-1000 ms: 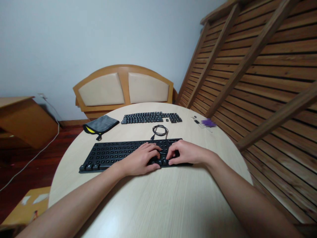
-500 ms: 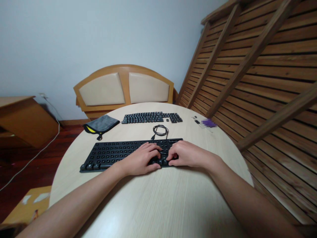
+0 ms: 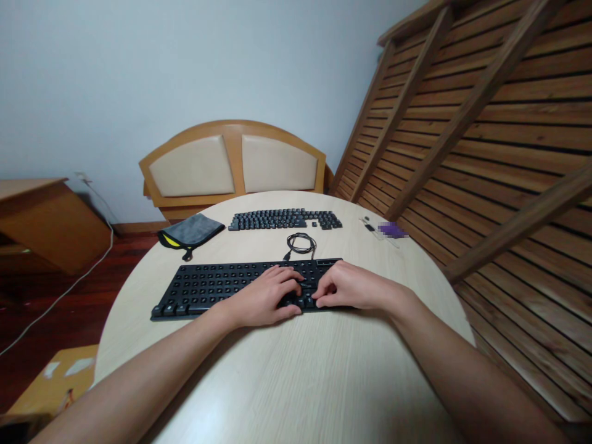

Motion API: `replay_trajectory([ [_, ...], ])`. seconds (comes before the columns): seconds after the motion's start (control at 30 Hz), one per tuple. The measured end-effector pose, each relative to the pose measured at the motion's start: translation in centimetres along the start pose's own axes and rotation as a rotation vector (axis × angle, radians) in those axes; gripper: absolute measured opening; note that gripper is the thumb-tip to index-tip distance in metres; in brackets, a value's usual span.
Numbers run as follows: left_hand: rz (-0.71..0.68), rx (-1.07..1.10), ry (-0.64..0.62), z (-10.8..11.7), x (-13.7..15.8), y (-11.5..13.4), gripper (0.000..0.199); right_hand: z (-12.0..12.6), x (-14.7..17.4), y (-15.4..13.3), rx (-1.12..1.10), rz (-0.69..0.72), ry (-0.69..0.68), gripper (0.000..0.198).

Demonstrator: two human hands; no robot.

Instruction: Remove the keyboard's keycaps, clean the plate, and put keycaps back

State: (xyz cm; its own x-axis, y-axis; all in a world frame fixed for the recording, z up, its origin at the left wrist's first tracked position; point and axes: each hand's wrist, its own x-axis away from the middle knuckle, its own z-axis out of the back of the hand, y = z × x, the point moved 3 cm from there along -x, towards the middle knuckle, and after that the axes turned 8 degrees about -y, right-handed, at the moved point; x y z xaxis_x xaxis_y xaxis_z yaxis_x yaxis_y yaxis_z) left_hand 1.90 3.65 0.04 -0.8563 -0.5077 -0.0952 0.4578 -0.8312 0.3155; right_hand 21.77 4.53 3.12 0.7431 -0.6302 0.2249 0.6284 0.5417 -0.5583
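Observation:
A black keyboard (image 3: 222, 283) lies on the round pale table (image 3: 296, 382), most of its keycaps off and its small switches bare. Some caps remain along its front row. My left hand (image 3: 271, 296) rests on the right half of the keyboard, fingers apart and bent, thumb by the front edge. Just to its right, my right hand (image 3: 345, 285) is curled down over the keyboard's right end, thumb and forefinger pinched low near the front keys. Whatever sits between those fingertips is hidden. Loose black keycaps (image 3: 272, 219) stand in keyboard-like rows farther back.
A coiled black cable (image 3: 300, 243) lies behind the keyboard. At the table's left is a folded grey cloth (image 3: 194, 232) with yellow showing. A purple blurred item (image 3: 392, 230) and small parts lie at the right. A slatted wooden frame (image 3: 485, 154) leans close along the right side.
My right hand has shifted very slightly, with its curled fingers a little higher above the thumb. The left hand stays in place on the keyboard.

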Motion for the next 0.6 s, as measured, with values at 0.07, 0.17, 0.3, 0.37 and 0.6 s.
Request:
replay_trajectory([
  [0.07,0.003,-0.001,0.003,0.0,0.0,-0.1,0.023,0.0,0.0,-0.1,0.047,0.001,0.011,0.015],
  [0.17,0.002,0.000,0.005,0.0,0.0,-0.1,0.023,-0.2,0.0,-0.5,0.148,0.008,0.032,0.015],
  [0.3,-0.002,0.001,0.000,0.1,0.1,0.0,0.023,-0.4,0.0,-1.2,0.254,0.036,0.037,0.017],
  [0.37,-0.002,0.003,-0.002,0.1,0.0,0.1,0.023,-0.5,0.1,-1.5,0.316,0.030,0.044,0.019],
  [0.6,-0.005,0.012,0.011,-0.2,0.1,-0.3,0.023,-0.6,0.2,-1.4,0.362,0.006,0.065,0.018],
])
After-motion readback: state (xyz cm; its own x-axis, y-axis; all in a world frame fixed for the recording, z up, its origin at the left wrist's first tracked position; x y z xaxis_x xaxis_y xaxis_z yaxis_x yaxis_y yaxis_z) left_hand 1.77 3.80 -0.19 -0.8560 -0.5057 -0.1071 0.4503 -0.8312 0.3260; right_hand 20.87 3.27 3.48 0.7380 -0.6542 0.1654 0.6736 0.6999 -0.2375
